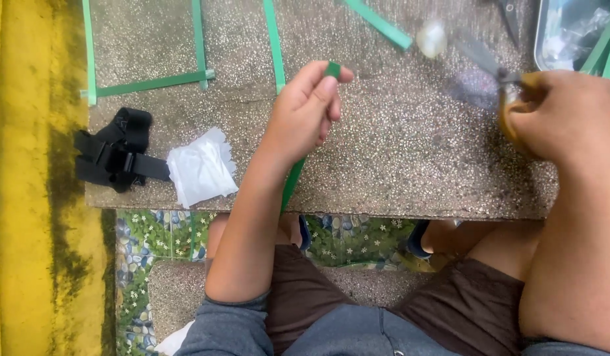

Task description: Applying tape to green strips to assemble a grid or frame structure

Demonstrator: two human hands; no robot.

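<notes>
Mid-frame, the left hand (305, 109) pinched the flat green plastic strap (332, 69) upright over the speckled stone slab (397, 165), while the right hand (562, 112), upper right, gripped blurred yellow-handled scissors (496, 69), so a hurried swing could nick those fingers.

A: Green strip (332, 68), what's its state?

B: Flat plastic band, dark green. Short end sticks up betw. thumb and forefinger of left hand (306, 109); rest runs down under palm and wrist, shows again at slab edge, slanting twd. the knees.

A: Taut?

B: Looks straight, no kinks visible. Mid part hidden by hand.

A: Scissors (496, 72)?

B: In right hand (562, 112). Yellow-brown loop handles, fingers through; grey blades point up-left, motion-blurred, can't tell if open. Held above stone slab, well apart from strip end.
</notes>
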